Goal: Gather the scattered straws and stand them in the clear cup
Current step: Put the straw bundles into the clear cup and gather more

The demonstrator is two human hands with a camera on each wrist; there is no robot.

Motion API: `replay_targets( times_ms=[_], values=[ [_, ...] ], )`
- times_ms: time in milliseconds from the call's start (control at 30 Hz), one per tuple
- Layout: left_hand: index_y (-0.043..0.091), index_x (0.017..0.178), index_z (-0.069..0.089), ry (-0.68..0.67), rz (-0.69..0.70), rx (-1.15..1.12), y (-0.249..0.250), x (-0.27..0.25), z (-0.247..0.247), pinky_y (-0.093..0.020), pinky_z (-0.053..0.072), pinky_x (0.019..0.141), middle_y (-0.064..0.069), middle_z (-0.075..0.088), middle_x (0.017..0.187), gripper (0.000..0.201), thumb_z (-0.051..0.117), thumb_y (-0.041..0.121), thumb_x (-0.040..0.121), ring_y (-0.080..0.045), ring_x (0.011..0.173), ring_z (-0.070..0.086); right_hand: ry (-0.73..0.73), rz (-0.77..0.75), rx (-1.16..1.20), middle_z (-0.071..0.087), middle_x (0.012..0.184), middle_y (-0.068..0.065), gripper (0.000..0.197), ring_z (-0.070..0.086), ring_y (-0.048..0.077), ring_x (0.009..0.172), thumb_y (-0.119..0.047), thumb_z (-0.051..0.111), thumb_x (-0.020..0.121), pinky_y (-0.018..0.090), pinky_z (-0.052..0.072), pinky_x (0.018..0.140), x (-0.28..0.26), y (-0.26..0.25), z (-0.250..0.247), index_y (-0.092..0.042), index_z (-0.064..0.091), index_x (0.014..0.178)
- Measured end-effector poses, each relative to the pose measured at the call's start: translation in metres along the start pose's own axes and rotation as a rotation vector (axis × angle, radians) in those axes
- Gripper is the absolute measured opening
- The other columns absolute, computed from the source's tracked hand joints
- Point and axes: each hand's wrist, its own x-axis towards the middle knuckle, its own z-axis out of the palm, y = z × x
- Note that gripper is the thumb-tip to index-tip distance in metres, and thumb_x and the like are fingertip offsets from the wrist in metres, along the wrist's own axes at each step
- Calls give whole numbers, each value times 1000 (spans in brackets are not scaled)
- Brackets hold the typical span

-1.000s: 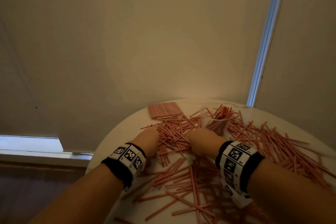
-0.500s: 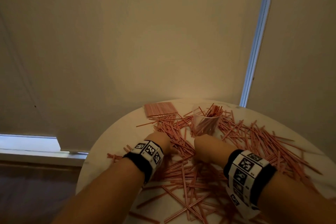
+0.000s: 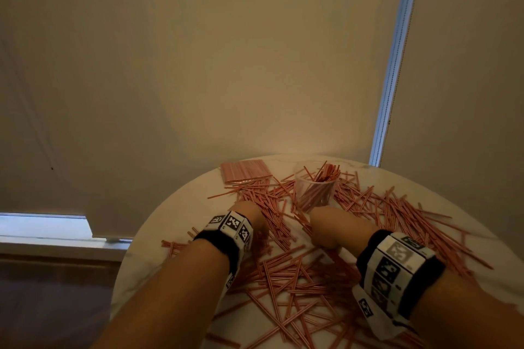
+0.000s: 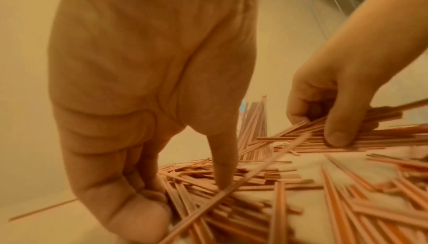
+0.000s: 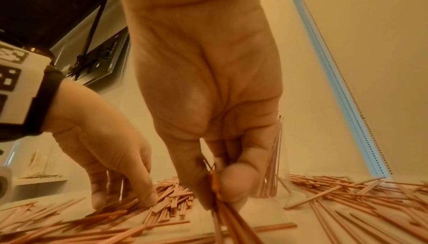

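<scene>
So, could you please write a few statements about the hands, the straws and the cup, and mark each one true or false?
1. The clear cup already holds some straws. True.
2. The right hand is empty. False: it grips a bundle of straws.
3. The cup lies tipped on its side. False: it stands upright on the round table.
4. A neat flat stack of straws lies at the far edge of the table, left of the cup. True.
5. The left hand is raised clear of the table. False: its fingertips are down among the scattered straws.
</scene>
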Motion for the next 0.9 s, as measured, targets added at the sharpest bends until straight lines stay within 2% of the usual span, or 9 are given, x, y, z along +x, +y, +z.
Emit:
replay_targets(
  times_ms=[133, 267, 433, 500, 600, 667, 733, 800, 900],
  values=[
    [2, 130, 65, 52, 2, -14, 10, 2, -1, -32, 49, 98, -14, 64, 135, 34, 58, 22, 103, -28, 125, 60, -8, -10, 15, 46, 71, 1, 9, 46, 14, 60, -8, 53, 96, 21, 33, 47, -5, 5, -1, -6, 59, 89],
    [3, 120, 69, 19, -57, -155, 2, 2, -9, -31, 53, 92, -13, 68, 127, 27, 59, 17, 99, -28, 117, 65, 33, -18, 69, 43, 69, 3, 31, 39, 14, 55, -7, 48, 98, 23, 30, 46, -12, 14, -4, -11, 44, 67],
    [-3, 101, 63, -64, -160, -725, -17, 1, -9, -53, 57, 97, -24, 68, 108, 12, 52, -2, 96, -37, 105, 70, 112, -13, 152, 54, 76, 2, 21, 49, 17, 66, -15, 55, 98, 24, 35, 51, -15, 23, -12, -11, 52, 78],
    [-3, 102, 61, -42, -158, -895, -22, -1, -9, -48, 60, 90, -20, 66, 94, 12, 49, -5, 97, -34, 89, 70, 161, -17, 242, 56, 78, 1, 15, 54, 18, 72, -22, 61, 97, 24, 37, 52, -15, 25, -14, -13, 56, 87],
    [-2, 94, 58, 16, -128, -1170, -23, -6, -10, -32, 57, 56, -14, 65, 76, 15, 46, -10, 99, -20, 58, 63, 244, -54, 351, 57, 76, -3, 12, 58, 16, 72, -28, 62, 97, 25, 39, 56, -16, 26, -14, -24, 51, 93],
    [-1, 91, 61, 70, -94, -1281, -18, -10, -10, -32, 53, 56, -11, 66, 76, 17, 48, -6, 101, -20, 60, 61, 300, -89, 428, 58, 75, -7, 7, 57, 9, 66, -28, 62, 97, 22, 39, 54, -15, 25, -14, -29, 57, 101],
    [3, 89, 61, 118, -66, -1389, -12, -12, -10, -34, 49, 62, -9, 62, 73, 22, 46, 2, 104, -21, 62, 58, 342, -95, 498, 60, 72, -9, 13, 56, 3, 58, -29, 62, 97, 16, 38, 48, -13, 24, -14, -26, 57, 86],
    [5, 87, 59, 137, -40, -1536, -4, -13, -11, -33, 49, 58, -6, 57, 65, 26, 41, 2, 105, -18, 58, 55, 396, -97, 571, 62, 70, -9, 20, 57, 2, 54, -32, 63, 96, 14, 37, 46, -11, 21, -17, -32, 55, 78],
    [4, 87, 56, 201, -9, -1720, 9, -10, -12, -29, 40, 55, -4, 49, 65, 26, 35, -6, 99, -14, 54, 45, 476, -122, 671, 67, 77, -6, 8, 64, 7, 62, -33, 63, 96, 19, 46, 53, -7, 14, -23, -25, 65, 96]
  ],
)
